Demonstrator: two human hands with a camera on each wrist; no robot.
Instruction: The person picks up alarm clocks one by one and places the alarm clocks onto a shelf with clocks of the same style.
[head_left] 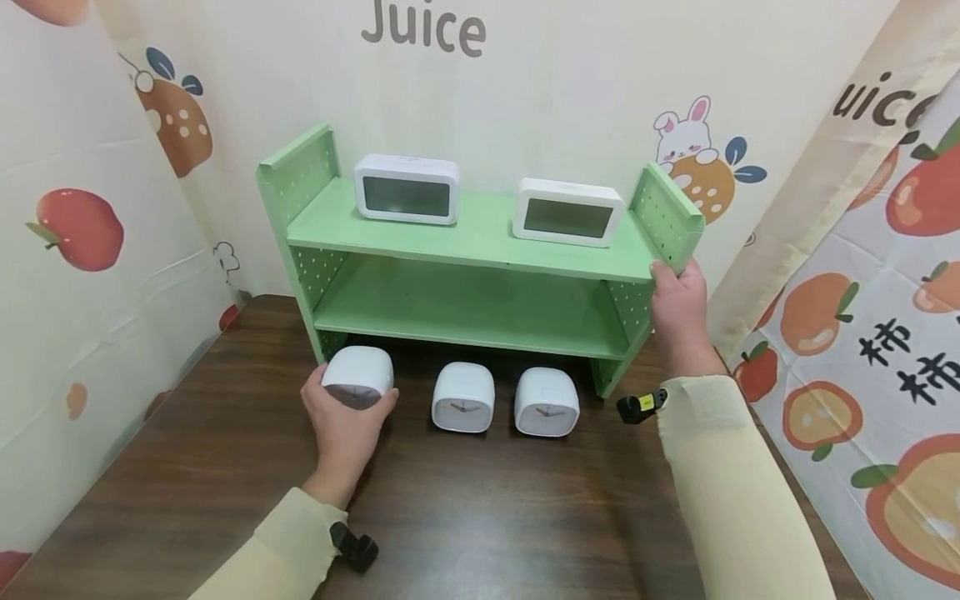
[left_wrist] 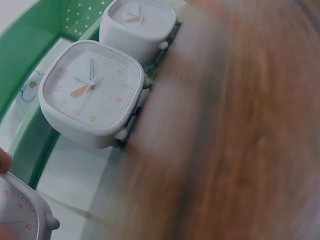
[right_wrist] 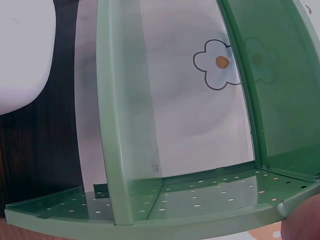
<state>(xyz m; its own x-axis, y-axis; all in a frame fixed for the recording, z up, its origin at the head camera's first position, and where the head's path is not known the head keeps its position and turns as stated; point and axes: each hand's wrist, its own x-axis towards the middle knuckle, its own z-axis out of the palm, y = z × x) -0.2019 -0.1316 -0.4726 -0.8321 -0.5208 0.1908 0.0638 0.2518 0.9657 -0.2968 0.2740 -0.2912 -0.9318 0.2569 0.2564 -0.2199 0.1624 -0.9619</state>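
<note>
Your left forearm slants up from the lower left, and your left hand (head_left: 345, 433) spans the left white clock (head_left: 358, 368), thumb against its right side and fingers around its left. You hold that clock at the front left of the green shelf (head_left: 472, 308), its face tipped downward; whether it touches the wooden table (head_left: 480, 517) you cannot tell. Your right arm stretches farther forward, and your right hand (head_left: 679, 307) grips the shelf's right side panel (head_left: 667, 215) near the upper board's front corner, thumb on the inner side. Between your hands, the middle clock (head_left: 462, 393) and right clock (head_left: 547, 395) stand side by side, slightly apart, before the lower board.
</note>
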